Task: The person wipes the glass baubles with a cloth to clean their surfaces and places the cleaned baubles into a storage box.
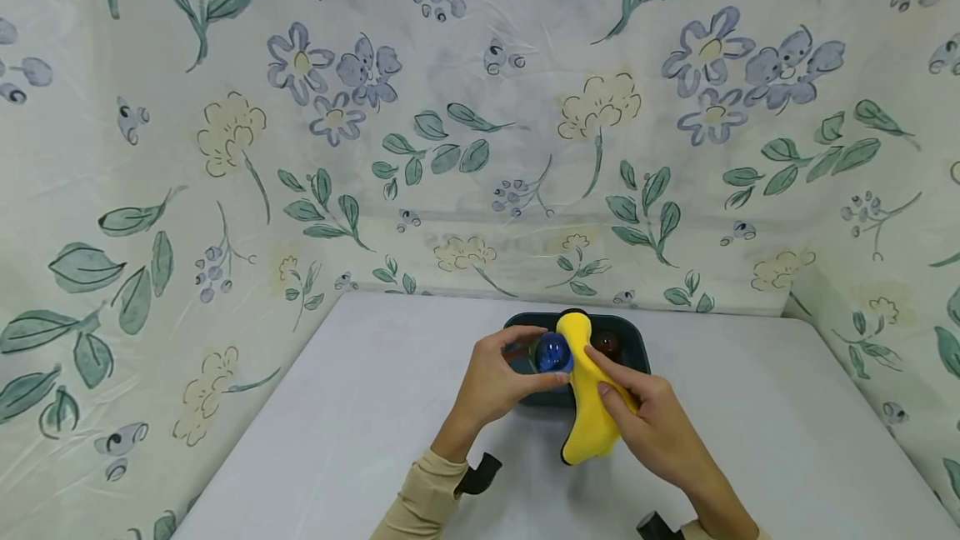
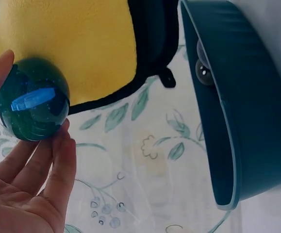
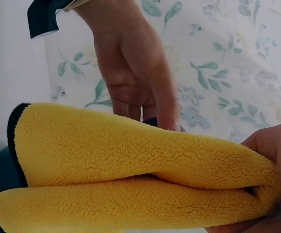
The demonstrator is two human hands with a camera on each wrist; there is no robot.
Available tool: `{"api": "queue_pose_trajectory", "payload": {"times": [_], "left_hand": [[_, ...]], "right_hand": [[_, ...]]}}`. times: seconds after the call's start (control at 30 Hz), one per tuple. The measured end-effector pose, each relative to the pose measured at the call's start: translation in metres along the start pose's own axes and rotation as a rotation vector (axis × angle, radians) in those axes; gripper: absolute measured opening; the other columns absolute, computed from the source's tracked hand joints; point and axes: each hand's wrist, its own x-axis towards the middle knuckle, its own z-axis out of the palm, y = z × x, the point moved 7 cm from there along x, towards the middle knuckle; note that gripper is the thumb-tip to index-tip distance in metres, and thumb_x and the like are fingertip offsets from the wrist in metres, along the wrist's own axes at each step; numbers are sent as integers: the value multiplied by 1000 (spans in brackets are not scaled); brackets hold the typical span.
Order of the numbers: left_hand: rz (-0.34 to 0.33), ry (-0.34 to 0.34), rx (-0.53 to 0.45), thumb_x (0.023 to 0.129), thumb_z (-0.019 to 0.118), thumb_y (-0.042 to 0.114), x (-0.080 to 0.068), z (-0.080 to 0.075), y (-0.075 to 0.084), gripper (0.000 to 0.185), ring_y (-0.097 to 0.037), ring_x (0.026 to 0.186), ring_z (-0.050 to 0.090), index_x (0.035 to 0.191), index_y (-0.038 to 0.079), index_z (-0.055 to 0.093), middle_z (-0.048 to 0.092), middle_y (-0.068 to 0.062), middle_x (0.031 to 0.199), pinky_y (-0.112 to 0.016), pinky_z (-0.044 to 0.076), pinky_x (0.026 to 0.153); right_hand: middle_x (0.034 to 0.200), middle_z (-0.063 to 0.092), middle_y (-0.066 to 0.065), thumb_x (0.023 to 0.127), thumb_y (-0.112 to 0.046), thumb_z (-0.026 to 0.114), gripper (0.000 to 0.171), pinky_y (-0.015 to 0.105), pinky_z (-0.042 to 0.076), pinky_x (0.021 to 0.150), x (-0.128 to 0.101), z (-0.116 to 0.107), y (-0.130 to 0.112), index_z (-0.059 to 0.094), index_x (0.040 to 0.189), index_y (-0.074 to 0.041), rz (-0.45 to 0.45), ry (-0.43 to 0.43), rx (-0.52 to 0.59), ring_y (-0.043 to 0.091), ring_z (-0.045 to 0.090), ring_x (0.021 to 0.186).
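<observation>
My left hand (image 1: 498, 382) holds a clear blue ball (image 1: 553, 352) between thumb and fingertips, over the left part of a dark teal tub (image 1: 640, 348). In the left wrist view the ball (image 2: 32, 99) shows a bright blue streak. My right hand (image 1: 656, 432) grips a folded yellow cloth (image 1: 592, 407) with black edging, its upper end against the ball's right side. Fleecy pile covers the cloth (image 3: 130, 150) in the right wrist view, where it hides most of the ball. A dark reddish-brown ball (image 1: 607, 346) lies in the tub, right of the cloth.
The tub stands on a white table (image 1: 360, 407), toward its far edge. Behind and at both sides hangs a floral sheet (image 1: 465, 173). Black wrist mounts (image 1: 480, 473) jut out below the hands. Dark round balls (image 2: 204, 73) show inside the tub.
</observation>
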Motion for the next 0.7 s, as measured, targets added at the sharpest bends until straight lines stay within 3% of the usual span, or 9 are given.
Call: {"api": "queue_pose_trajectory", "payload": {"times": [0.2,0.4,0.7], "left_hand": [[-25,-8,-5,77,92,22,-1,2,1,55,-26,112,70,125,6,70,73,-10,123,-46,61,100],[-21,-25,9,76,92,22,-2,5,4,54,-25,111,70,123,6,71,74,-10,120,-44,62,97],[2,-73,38,76,92,25,-4,15,4,53,-22,109,71,120,5,71,75,-7,120,-37,64,92]], "right_hand": [[143,62,25,103,2,54,42,25,63,87,-1,0,-1,56,145,1,-48,27,-56,10,70,98],[144,62,23,102,6,54,44,17,60,86,-2,0,-1,57,146,-1,-90,41,-103,9,68,93],[140,65,22,99,9,55,46,22,63,82,-1,-1,-7,59,144,-2,-133,57,-175,11,67,91]]}}
